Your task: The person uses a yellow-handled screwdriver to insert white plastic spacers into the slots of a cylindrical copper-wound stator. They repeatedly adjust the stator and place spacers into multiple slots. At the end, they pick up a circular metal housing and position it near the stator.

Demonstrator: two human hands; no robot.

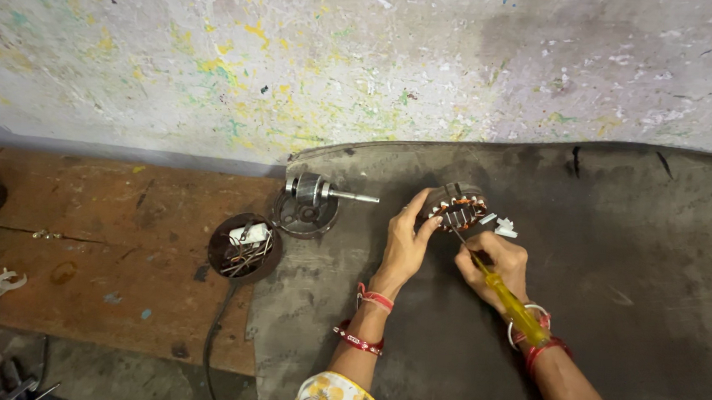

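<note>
1. Left of centre, a round dark cap (244, 248) holds loose wires and a small white block; no printing is legible on it. Just above right lies a rotor with shaft (316, 191).
2. At centre, the left hand (405, 244) grips the stator (454, 208), fingers curled over its near rim.
3. Right of it, the right hand (498, 262) is closed round a yellow-handled screwdriver (506, 296), tip at the copper windings.
4. A slip of the tip could, I judge, nick the winding or jab the holding fingers.
5. White scraps (504, 228) lie beside the stator on the dark mat (643, 270).
</note>
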